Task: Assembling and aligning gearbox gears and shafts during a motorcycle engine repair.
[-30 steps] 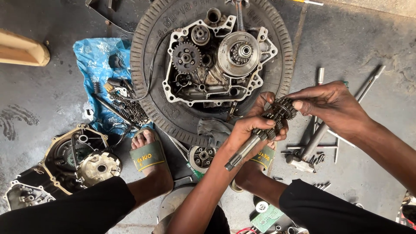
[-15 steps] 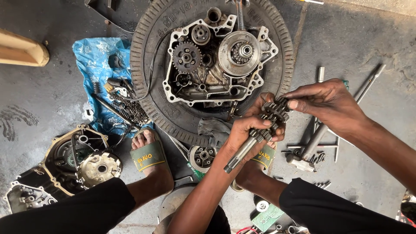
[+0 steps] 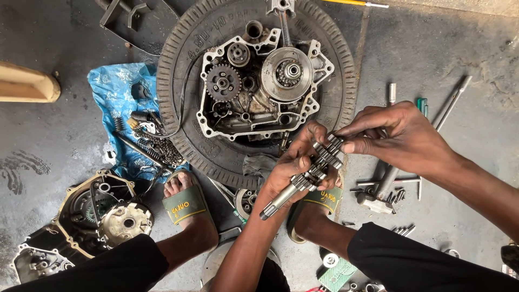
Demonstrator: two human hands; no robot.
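Note:
My left hand (image 3: pixel 292 170) grips a steel gear shaft (image 3: pixel 308 176) with several small gears stacked on it; the bare end of the shaft points down and left. My right hand (image 3: pixel 400 138) pinches the upper gears of that shaft with its fingertips. Both hands hover just below an open engine case (image 3: pixel 259 86) that lies on a black tyre (image 3: pixel 184 103). The case shows a toothed gear (image 3: pixel 223 83) on the left and a round clutch drum (image 3: pixel 289 73) on the right.
A blue plastic sheet (image 3: pixel 116 103) at the left carries springs and a chain (image 3: pixel 157 146). Engine covers (image 3: pixel 94 213) lie at the lower left. Spanners and rods (image 3: pixel 397 178) lie at the right. My sandalled feet (image 3: pixel 186 203) rest on the concrete floor (image 3: pixel 465 54).
Both hands and the gear shaft have drifted slightly up and left. My right hand's fingers have shifted along the upper gears.

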